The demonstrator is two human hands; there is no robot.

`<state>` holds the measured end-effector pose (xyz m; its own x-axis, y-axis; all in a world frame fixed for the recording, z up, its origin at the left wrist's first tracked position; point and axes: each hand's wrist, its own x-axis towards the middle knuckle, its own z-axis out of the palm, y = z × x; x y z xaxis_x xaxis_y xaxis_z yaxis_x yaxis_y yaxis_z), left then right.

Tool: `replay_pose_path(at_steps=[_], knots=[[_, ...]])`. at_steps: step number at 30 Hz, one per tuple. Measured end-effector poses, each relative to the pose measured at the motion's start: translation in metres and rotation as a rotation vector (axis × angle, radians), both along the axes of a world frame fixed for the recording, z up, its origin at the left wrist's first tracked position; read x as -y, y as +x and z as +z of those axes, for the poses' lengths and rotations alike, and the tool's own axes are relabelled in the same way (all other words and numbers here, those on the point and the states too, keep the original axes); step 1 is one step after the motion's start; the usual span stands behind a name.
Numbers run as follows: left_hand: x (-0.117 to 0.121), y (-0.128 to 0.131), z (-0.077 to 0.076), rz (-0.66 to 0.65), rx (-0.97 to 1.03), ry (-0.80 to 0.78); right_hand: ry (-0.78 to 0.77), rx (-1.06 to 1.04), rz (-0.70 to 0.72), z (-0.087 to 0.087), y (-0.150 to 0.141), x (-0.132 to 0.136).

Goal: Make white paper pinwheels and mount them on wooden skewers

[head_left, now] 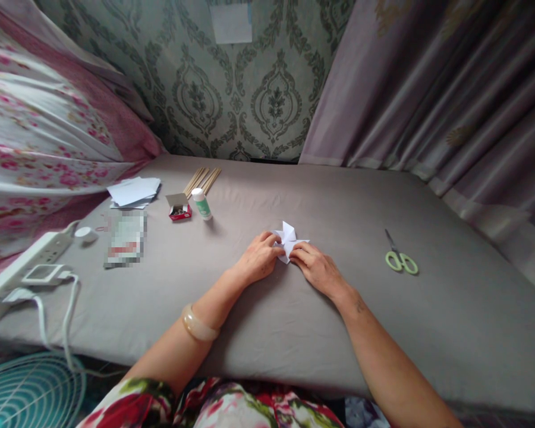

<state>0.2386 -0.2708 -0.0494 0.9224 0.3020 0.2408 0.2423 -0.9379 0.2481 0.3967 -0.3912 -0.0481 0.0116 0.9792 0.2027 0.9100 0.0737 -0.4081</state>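
Note:
A small white paper pinwheel (289,238), with folded pointed blades, lies on the grey cloth in front of me. My left hand (262,255) grips its left side, fingers bent over the paper. On the opposite side, my right hand (315,266) has its fingertips closed on the lower right blade. Both hands rest low against the cloth, and they partly cover the paper. A pair of scissors (399,258) with light green handles lies apart to the right, blades pointing away.
Left of centre stand a glue stick (201,205) and an open red box (179,209) of small metal pieces. Behind them lie several wooden sticks (203,180). Farther left are stacked white paper (134,191), a blurred packet (125,239), a white cap (85,235) and a power strip (24,279) with cables.

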Motion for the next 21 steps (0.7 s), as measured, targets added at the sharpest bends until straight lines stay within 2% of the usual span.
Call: replay_pose_path(at_steps=[6, 17, 21], knots=[[0.001, 0.0, 0.0, -0.007, 0.013, 0.012, 0.025, -0.059, -0.007, -0.002, 0.0, -0.002], [0.012, -0.002, 0.019, -0.011, -0.019, -0.06, -0.016, -0.168, 0.05, 0.006, -0.002, 0.004], [0.012, -0.002, 0.02, -0.027, -0.035, -0.07, -0.028, -0.197, -0.014, 0.005, -0.005, 0.001]])
